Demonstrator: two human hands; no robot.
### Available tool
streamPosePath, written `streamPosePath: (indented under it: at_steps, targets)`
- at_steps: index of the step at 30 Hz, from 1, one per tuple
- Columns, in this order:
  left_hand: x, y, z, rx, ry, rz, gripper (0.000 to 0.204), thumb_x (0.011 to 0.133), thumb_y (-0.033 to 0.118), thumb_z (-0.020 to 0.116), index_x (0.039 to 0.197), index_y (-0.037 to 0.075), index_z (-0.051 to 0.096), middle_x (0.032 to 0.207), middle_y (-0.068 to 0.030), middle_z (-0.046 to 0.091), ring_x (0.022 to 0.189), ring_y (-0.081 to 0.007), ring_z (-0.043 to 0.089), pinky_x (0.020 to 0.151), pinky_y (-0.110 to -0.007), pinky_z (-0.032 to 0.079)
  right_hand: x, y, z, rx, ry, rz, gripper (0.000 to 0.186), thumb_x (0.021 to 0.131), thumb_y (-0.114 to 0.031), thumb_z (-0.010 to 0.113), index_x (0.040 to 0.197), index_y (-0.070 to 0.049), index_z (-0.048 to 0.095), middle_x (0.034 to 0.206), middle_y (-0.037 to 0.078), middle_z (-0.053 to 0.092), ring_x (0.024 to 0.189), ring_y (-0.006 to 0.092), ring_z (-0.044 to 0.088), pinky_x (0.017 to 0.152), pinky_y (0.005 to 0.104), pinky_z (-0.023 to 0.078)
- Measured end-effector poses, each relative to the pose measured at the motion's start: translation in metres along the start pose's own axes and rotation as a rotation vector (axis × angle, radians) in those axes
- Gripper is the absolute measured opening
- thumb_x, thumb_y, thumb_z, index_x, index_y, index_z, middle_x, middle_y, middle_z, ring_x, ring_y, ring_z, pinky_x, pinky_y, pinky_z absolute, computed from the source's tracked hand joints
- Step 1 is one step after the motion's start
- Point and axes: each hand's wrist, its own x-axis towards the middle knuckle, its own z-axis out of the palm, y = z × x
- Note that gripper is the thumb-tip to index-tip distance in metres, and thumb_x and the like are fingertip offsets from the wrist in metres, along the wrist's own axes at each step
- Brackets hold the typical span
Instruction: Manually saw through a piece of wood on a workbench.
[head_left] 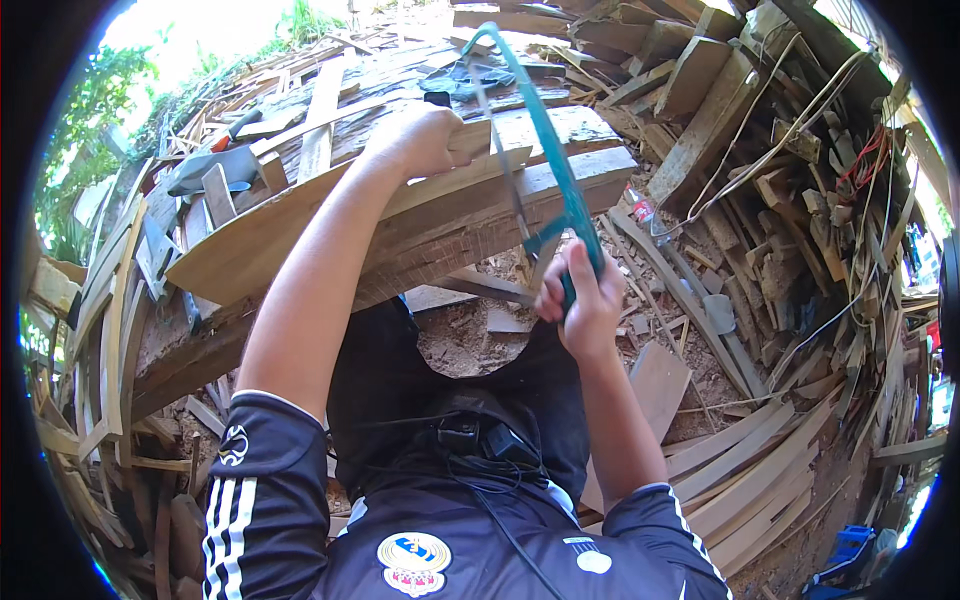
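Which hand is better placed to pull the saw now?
Probably the right hand: it is closed around the handle end of the green saw, while the left hand holds the board.

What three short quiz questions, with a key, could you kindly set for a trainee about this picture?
1. Multiple choice: what does the right hand hold?
A) a red claw hammer
B) a green saw with a curved frame
C) a white rope
2. True or false: the left hand grips the saw's handle too.
3. Where in the picture does the small, clear plastic bottle with a red label lie: left or right of the saw?

Key:
1. B.
2. False: it is on the long, flat, tan wooden board.
3. Right.
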Motion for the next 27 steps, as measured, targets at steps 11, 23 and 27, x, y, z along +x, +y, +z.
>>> streamPosePath:
  at_steps: [11, 23, 27]
  targets:
    - [0.005, -0.009, 0.001, 0.039, 0.009, -0.004, 0.038, 0.08, 0.037, 0.078, 0.107, 0.011, 0.074, 0.104, -0.015, 0.074, 0.099, -0.0332, 0.071, 0.088, -0.045, 0.056, 0.016, 0.002, 0.013, 0.204, -0.023, 0.098, 0.027, 0.106, -0.029, 0.05, 0.088, -0.01, 0.045, 0.061, 0.003, 0.041, 0.042, 0.0123, 0.038, 0.041, 0.0292, 0.034]
    - [0.003, -0.009, 0.003, 0.014, 0.051, 0.043, 0.037, 0.082, 0.037, 0.077, 0.106, 0.01, 0.074, 0.099, -0.0154, 0.074, 0.095, -0.0329, 0.072, 0.087, -0.045, 0.056, 0.037, 0.0, 0.027, 0.448, -0.029, 0.158, 0.023, 0.104, -0.029, 0.047, 0.087, -0.015, 0.042, 0.061, 0.001, 0.037, 0.043, 0.0122, 0.035, 0.042, 0.0295, 0.031]
    - [0.005, -0.013, -0.003, -0.021, -0.023, -0.015, 0.035, 0.083, 0.036, 0.076, 0.107, 0.01, 0.074, 0.098, -0.0134, 0.075, 0.093, -0.0302, 0.072, 0.084, -0.043, 0.057, 0.01, -0.007, 0.018, 0.414, -0.056, 0.179, 0.021, 0.106, -0.028, 0.042, 0.089, -0.015, 0.04, 0.06, 0.001, 0.037, 0.04, 0.0111, 0.033, 0.037, 0.0281, 0.03]
